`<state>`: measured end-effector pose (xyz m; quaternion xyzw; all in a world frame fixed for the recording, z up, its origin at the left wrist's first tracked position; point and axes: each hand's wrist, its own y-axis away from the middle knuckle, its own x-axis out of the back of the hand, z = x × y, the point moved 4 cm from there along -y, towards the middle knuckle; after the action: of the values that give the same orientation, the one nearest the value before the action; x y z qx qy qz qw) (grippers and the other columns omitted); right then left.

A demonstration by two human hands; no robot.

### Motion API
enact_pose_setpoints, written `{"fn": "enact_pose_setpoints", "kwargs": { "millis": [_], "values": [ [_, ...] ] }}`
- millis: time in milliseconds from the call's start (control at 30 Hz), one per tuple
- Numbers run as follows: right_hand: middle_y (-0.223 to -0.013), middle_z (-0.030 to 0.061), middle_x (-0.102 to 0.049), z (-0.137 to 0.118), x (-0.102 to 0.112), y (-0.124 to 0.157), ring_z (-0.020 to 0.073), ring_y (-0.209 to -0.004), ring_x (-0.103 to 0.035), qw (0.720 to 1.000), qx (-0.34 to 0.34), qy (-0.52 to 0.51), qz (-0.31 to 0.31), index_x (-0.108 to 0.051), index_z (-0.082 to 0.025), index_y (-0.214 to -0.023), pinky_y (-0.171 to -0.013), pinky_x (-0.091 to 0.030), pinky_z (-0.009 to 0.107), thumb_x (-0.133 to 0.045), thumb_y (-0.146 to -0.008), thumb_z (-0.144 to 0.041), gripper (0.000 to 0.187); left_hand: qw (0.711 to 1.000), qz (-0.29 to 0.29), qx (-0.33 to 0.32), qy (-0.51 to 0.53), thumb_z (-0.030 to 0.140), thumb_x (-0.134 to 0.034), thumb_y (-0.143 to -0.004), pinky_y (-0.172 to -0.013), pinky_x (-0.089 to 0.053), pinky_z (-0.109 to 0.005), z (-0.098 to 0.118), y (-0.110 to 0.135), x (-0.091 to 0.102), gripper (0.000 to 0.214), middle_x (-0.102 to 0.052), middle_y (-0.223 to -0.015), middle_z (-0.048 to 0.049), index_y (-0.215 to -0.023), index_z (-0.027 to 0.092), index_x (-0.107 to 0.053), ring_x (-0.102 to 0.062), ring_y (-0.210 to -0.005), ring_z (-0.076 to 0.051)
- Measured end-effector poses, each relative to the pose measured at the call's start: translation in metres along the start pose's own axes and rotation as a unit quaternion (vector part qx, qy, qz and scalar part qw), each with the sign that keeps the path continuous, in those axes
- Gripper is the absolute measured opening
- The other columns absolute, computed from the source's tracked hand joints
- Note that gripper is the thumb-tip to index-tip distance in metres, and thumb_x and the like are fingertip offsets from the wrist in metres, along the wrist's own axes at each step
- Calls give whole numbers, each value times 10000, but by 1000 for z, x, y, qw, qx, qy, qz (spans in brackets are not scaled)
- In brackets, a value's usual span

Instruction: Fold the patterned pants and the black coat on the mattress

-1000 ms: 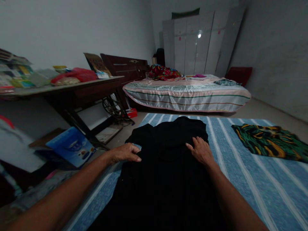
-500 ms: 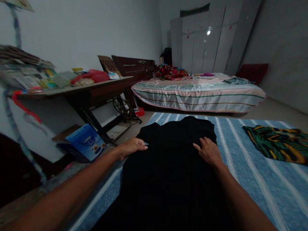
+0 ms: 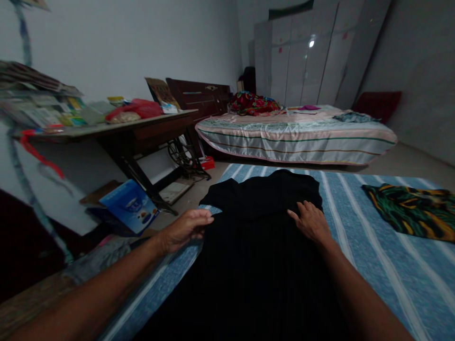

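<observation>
A black garment [image 3: 249, 251], with what look like short sleeves at its far end, is spread on the blue-and-white striped bedding [image 3: 355, 208]. My left hand [image 3: 188, 227] pinches its left edge between thumb and fingers, and a small gap shows the blue cloth beneath, just below the left sleeve. On the garment's right side rests my right hand [image 3: 311, 220], palm down, thumb held away from the other fingers. The garment's near end runs out of view between my forearms. To the right lies a folded green, black and yellow patterned cloth [image 3: 412, 210].
A cluttered sewing-machine table [image 3: 142, 125] stands at the left wall, with a blue box [image 3: 130, 208] below it. Beyond the bedding is a second bed [image 3: 295, 135] holding a red floral bundle [image 3: 254, 103]. Grey wardrobes [image 3: 298, 61] fill the back.
My left hand has shifted slightly left and down, drawing the garment's left edge so that blue cloth shows under the sleeve. My right hand stays at nearly the same spot on the garment.
</observation>
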<state>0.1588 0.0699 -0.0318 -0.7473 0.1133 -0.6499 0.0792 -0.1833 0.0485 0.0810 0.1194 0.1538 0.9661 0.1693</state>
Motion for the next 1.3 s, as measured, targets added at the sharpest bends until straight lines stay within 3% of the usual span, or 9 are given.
{"fn": "enact_pose_setpoints", "kwargs": {
  "millis": [233, 467, 567, 733, 867, 967, 1067, 1167, 1300],
  "values": [
    [-1300, 190, -491, -1, 2, 0, 317, -1206, -432, 1000, -2, -4, -6, -506, -119, -1229, -931, -352, 415, -284, -918, -567, 589, 997, 27, 3, 78, 335, -746, -628, -597, -492, -251, 33, 13, -16, 249, -648, -732, -15, -729, 159, -601, -608, -634, -150],
    [-1317, 204, -471, -1, 2, 0, 322, -1230, -410, 1000, -8, -11, -9, -497, -110, -1250, -946, -332, 423, -268, -913, -593, 632, 986, 81, 133, -62, 428, -787, -540, -462, -433, -228, -10, 4, 38, 343, -626, -572, -9, -613, 157, -590, -566, -490, -145],
    [-1325, 206, -466, -2, 4, -1, 323, -1239, -402, 1000, -8, -19, -12, -490, -108, -1265, -953, -326, 427, -274, -898, -621, 666, 985, 26, 156, -64, 512, -755, -592, -557, -494, -269, -23, 5, 43, 362, -695, -715, -48, -694, 178, -659, -635, -618, -193],
    [-1352, 192, -449, -3, 8, -1, 327, -1276, -367, 999, -24, -35, -28, -482, -106, -1288, -985, -305, 428, -302, -868, -661, 719, 977, -83, 172, -91, 463, -785, -574, -641, -528, -321, -14, 11, 38, 334, -712, -792, -76, -738, 184, -701, -662, -703, -245],
    [-1367, 194, -435, -3, 8, -1, 330, -1290, -352, 998, -27, -42, -31, -463, -104, -1312, -998, -292, 435, -318, -853, -676, 748, 990, -21, 129, -44, 442, -793, -547, -691, -531, -341, 0, 2, 53, 376, -709, -850, -81, -807, 194, -683, -668, -773, -267],
    [-1382, 196, -418, -2, 8, -2, 334, -1298, -341, 998, -30, -51, -33, -445, -106, -1328, -1002, -287, 442, -333, -834, -695, 777, 984, 6, 122, -132, 491, -757, -532, -617, -508, -314, -5, -16, 68, 360, -681, -724, -51, -709, 195, -653, -646, -686, -248],
    [-1391, 201, -406, -2, 8, -3, 334, -1305, -332, 997, -33, -62, -36, -427, -98, -1344, -1014, -276, 441, -352, -818, -707, 808, 942, 23, 59, -330, 467, -675, -571, -582, -454, -286, -10, -36, 78, 288, -601, -594, -23, -566, 194, -585, -592, -618, -220],
    [-1394, 193, -404, -2, 8, -3, 328, -1311, -324, 996, -34, -69, -39, -432, -105, -1340, -1023, -269, 437, -356, -813, -711, 807, 849, 106, -17, -517, 358, -587, -638, -628, -426, -305, -4, -44, 71, 173, -569, -619, -39, -576, 201, -553, -578, -673, -242],
    [-1391, 183, -408, -2, 10, -4, 332, -1304, -331, 996, -36, -71, -34, -437, -116, -1336, -1020, -271, 435, -356, -810, -715, 802, 734, 134, -124, -654, 259, -470, -767, -743, -427, -346, 12, -34, 15, 128, -595, -831, -95, -745, 185, -573, -565, -831, -263]
  ]
}}
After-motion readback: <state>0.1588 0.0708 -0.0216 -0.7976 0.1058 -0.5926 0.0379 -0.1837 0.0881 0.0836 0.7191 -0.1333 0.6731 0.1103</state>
